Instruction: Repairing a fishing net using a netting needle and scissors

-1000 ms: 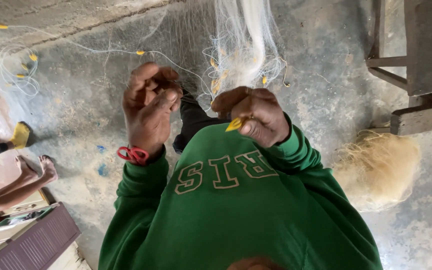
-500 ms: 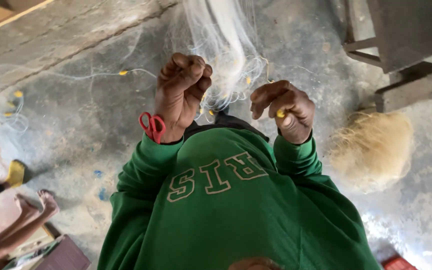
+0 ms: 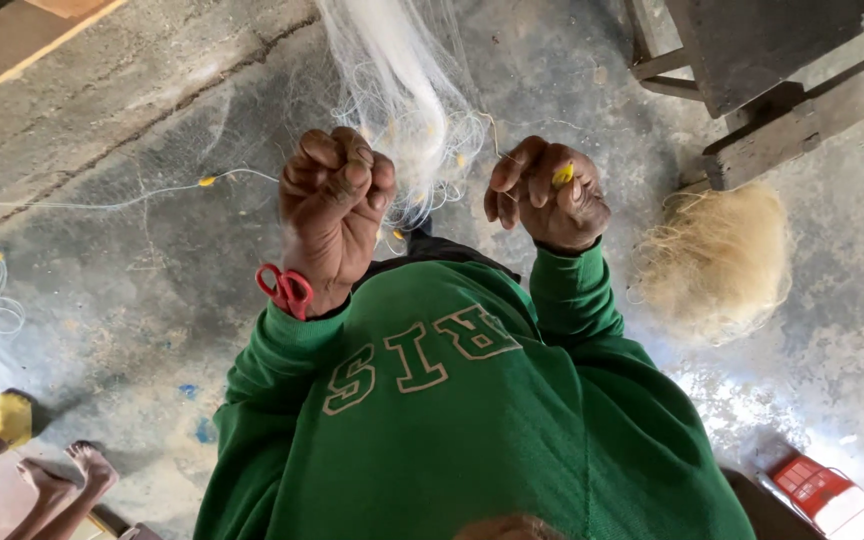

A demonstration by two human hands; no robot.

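Two hands raised apart: left hand [image 3: 337, 215] fisted on white net [image 3: 402, 90], red scissors [image 3: 285, 290] at wrist; right hand [image 3: 550, 195] pinching yellow float [image 3: 563, 174]

One camera only, worn on the person's head and looking steeply down along their own chest to the concrete floor [image 3: 132, 250] (the green sweatshirt [image 3: 452, 420] fills the lower frame, seen upside down). It sits close: both raised hands are near the lens at mid-frame, the floor farther below. There is no second view to overlap.
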